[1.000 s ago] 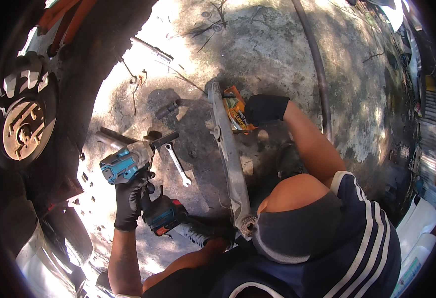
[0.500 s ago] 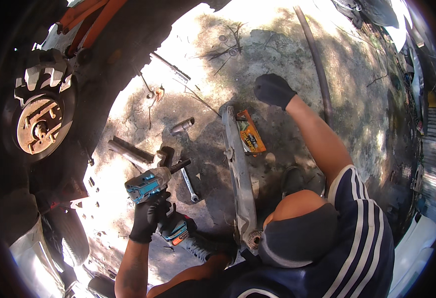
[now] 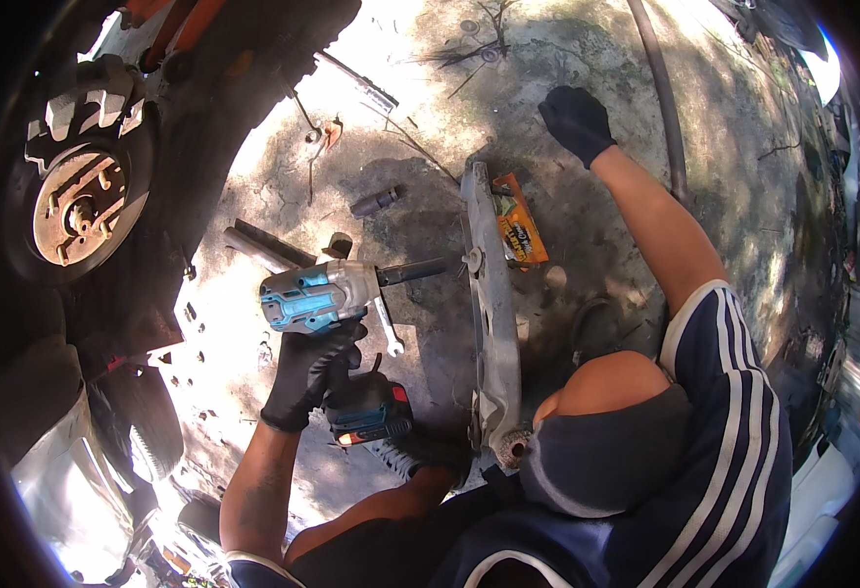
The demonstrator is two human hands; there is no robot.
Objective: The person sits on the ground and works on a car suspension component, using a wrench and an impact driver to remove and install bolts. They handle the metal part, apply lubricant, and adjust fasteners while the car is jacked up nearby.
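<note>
Head view: the cordless impact wrench (image 3: 312,297) is located left of centre, above the concrete floor (image 3: 440,118), with a dark extended socket (image 3: 412,270) at its nose pointing right. The gloved left hand (image 3: 304,377) is wrapped around the wrench handle. A combination spanner (image 3: 389,331) lies partly behind the wrench. Right of the socket is a long grey metal arm (image 3: 493,304); an orange packet (image 3: 520,225) lies just beside its upper end. The gloved right hand (image 3: 577,122), beyond the packet, has its fingers curled closed; whether it contains anything cannot be determined. A wheel hub (image 3: 79,220) is positioned at far left.
</note>
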